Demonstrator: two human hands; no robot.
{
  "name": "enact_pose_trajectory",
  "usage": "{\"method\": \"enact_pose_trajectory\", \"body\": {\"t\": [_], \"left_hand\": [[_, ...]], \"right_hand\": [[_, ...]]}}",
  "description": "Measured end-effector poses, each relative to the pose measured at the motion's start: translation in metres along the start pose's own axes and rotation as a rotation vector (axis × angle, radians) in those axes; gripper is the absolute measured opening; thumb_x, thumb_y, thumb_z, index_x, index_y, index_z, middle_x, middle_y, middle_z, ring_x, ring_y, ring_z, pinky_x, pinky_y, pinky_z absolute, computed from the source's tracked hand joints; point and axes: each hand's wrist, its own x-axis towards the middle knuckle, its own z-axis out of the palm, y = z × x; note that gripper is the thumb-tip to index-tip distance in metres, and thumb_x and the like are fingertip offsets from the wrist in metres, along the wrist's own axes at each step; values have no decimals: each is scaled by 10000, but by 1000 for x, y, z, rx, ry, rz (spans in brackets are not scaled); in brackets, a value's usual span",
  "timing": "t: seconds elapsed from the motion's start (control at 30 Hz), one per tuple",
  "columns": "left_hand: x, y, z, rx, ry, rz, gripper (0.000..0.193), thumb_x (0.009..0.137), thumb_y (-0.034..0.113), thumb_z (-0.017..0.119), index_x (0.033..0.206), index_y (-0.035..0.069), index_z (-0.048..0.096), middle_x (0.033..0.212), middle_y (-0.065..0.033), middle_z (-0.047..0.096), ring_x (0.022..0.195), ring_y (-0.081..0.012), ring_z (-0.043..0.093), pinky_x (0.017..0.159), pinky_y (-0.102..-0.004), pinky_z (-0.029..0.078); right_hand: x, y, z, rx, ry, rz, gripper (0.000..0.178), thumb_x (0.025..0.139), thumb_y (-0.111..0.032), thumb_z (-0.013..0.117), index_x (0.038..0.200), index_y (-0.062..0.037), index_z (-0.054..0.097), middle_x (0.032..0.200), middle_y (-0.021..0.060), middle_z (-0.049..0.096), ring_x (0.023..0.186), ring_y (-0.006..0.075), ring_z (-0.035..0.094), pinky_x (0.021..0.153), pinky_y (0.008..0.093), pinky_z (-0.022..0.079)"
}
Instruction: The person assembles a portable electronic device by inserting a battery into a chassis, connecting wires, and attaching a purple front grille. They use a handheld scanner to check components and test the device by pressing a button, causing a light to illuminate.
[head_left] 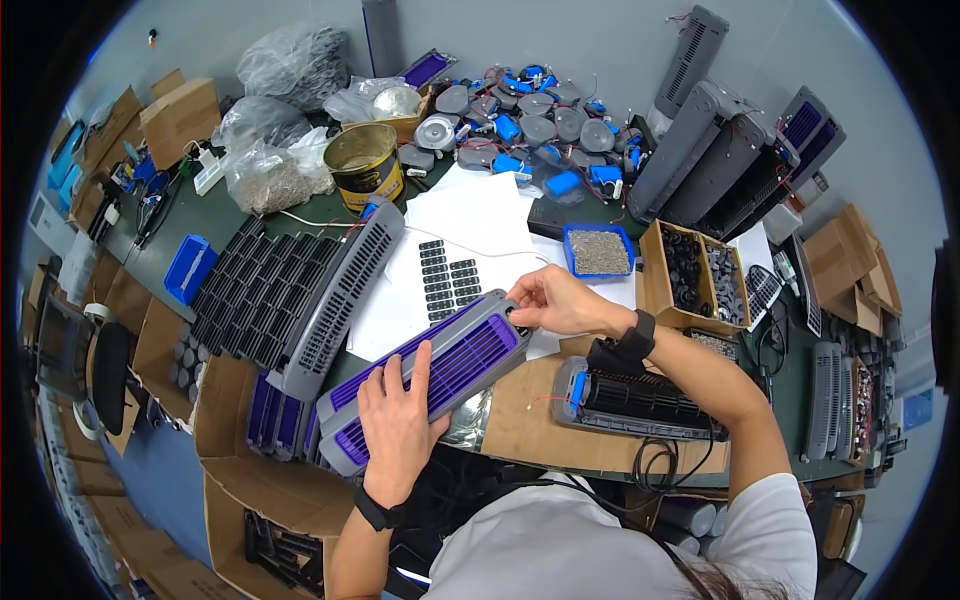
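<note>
Long grey casing with purple grilles (478, 350) lies aslant over the near edge of the bench (792, 380), long axis running lower left to upper right. Left grip (395, 408) spread open, palm down across its lower half; the rest reaches up and right past the fingertips. Right grip (548, 302) nearer the upper right end, thumb and forefinger touching there; cannot tell if they pinch anything. Beyond: small black plates (434, 269) on white paper (470, 205), blue tray (604, 276) farther right.
</note>
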Motion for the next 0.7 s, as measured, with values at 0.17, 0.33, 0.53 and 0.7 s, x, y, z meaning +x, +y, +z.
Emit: {"method": "enact_pose_trajectory", "body": {"t": [0.17,0.33,0.53,0.7], "left_hand": [[4,-12,-9,-82,-3,-22,961,558,225,857,1427,114,462,1192,-187,559,1064,-370,554,929,-457,441],[39,-42,-37,-79,153,-108,950,595,236,844,1438,91,430,1169,-206,539,1002,-382,570,867,-461,462],[77,-62,-24,95,-145,-59,882,618,327,860,1375,62,492,1151,-189,552,977,-373,613,861,-467,494],[79,-62,-8,64,110,158,825,636,279,866,1348,51,518,1183,-189,568,1047,-368,592,916,-454,469]], "right_hand": [[0,-9,-15,9,-35,-72,319,769,2,739,1079,39,672,847,66,684,762,121,647,680,271,524],[26,-23,-29,-339,162,-200,281,754,121,616,1023,43,642,853,88,676,792,179,656,733,298,535],[57,1,-4,-606,-8,-230,270,708,117,582,949,21,657,863,172,694,856,309,683,746,388,529],[48,-3,0,-355,5,64,268,807,3,646,1074,26,627,922,168,708,899,255,689,773,376,536]]}}
